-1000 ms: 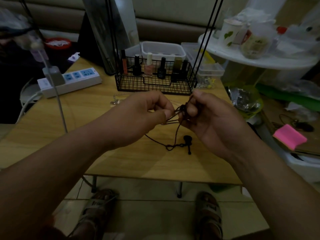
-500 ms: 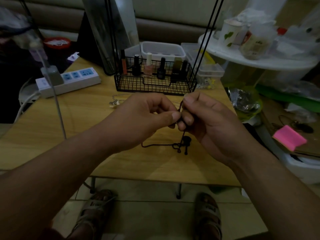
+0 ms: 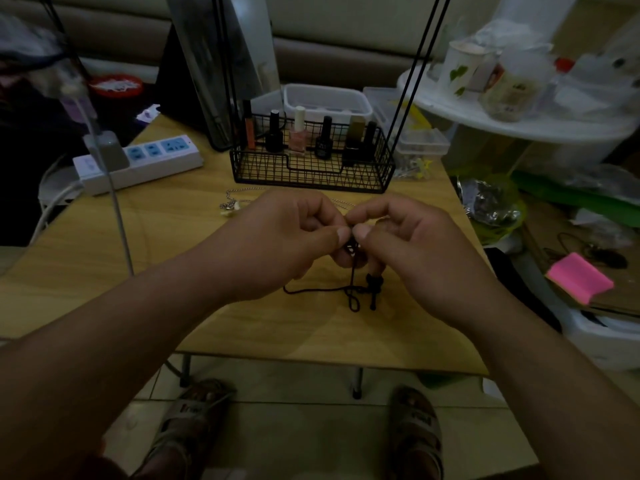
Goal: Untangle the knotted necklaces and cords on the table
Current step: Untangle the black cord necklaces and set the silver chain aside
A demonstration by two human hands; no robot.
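A thin black cord hangs from between my two hands over the wooden table. Its lower part lies on the table in a small loop beside a dark bead. My left hand and my right hand meet thumb to thumb and both pinch the cord's knot, which is mostly hidden by the fingers. A silver chain necklace with a pale pendant lies on the table behind my left hand, partly hidden.
A black wire basket with several nail polish bottles stands just behind my hands. A white power strip lies at the back left. A pink pad and cluttered shelves are to the right. Table's front edge is near my wrists.
My hands have closed together and turned thumbs-up over the knot. The hanging cord and bead have sunk onto the table and shifted slightly right.
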